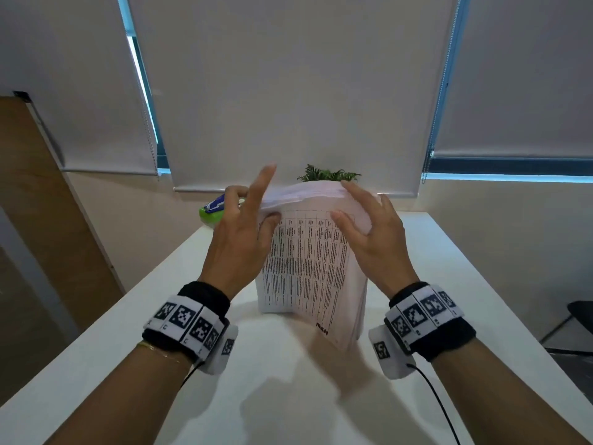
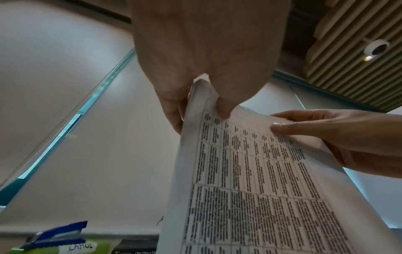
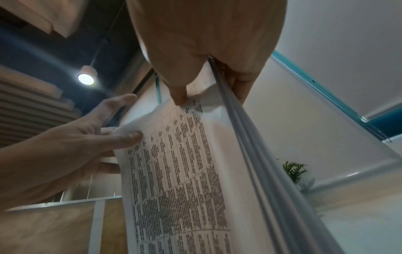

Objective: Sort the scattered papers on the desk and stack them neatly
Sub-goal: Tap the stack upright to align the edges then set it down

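1. A white table (image 1: 128,332) is set before a wall with three pale roller blinds (image 1: 288,91) drawn down; a wooden panel is seen at the left.
2. One stack of papers (image 1: 308,268) is held upright on the table, its lower edge resting on the surface near the middle. The facing sheet is printed with a table of dense black text; the number of sheets cannot be counted, though many edges are seen in the right wrist view.
3. The left hand (image 1: 240,239) is placed at the stack's upper left corner. Its thumb is pressed on the front sheet and other fingers are behind the pile, so the papers are pinched; the index finger is raised free above the top edge.
4. The right hand (image 1: 369,239) is placed at the upper right corner. Its grip is likewise closed on the papers, thumb in front, fingers curved over the top edge and behind.
5. One blue stapler (image 1: 215,203) is seen on one green box (image 1: 210,216) at the table's far left.
6. One small green plant (image 1: 327,173) is visible behind the stack.
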`<action>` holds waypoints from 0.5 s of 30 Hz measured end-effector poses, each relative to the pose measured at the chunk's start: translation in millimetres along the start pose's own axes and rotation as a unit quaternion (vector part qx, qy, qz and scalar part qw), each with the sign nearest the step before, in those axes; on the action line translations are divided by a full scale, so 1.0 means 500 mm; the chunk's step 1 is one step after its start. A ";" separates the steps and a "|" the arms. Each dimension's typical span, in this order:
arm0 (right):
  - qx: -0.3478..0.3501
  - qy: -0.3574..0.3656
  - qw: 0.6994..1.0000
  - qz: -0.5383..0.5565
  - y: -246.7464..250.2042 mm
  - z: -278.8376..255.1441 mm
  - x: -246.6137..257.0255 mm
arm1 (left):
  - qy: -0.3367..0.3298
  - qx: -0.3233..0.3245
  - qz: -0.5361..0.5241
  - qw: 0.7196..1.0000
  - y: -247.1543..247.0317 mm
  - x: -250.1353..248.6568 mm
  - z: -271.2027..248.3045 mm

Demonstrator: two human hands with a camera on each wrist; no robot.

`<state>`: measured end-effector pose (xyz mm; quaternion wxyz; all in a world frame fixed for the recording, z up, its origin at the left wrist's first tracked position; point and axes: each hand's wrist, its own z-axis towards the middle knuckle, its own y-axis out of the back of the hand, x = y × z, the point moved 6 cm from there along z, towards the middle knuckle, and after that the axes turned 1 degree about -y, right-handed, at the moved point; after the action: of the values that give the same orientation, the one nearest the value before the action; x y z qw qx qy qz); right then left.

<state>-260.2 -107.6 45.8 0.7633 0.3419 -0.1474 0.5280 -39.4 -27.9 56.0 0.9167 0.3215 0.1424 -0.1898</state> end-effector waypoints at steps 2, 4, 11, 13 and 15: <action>-0.003 -0.005 1.000 0.029 -0.002 0.003 -0.007 | 0.004 0.028 0.014 1.000 0.000 0.001 0.011; -0.013 -0.002 0.998 0.064 0.001 0.011 -0.010 | 0.002 0.044 0.021 0.999 0.001 -0.001 0.018; 0.005 0.041 0.999 0.012 0.023 0.037 -0.008 | -0.010 0.084 0.034 0.996 0.000 0.001 0.033; -0.002 0.042 0.999 0.019 0.024 0.035 -0.011 | 0.001 0.083 0.006 0.996 -0.007 0.012 0.037; 0.008 0.019 0.997 0.068 0.019 0.028 -0.022 | -0.001 0.077 -0.026 0.997 -0.014 0.014 0.043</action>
<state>-271.5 -122.8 52.8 0.7256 0.3267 -0.1520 0.5862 -33.0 -48.5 65.8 0.8841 0.3873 0.1345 -0.2243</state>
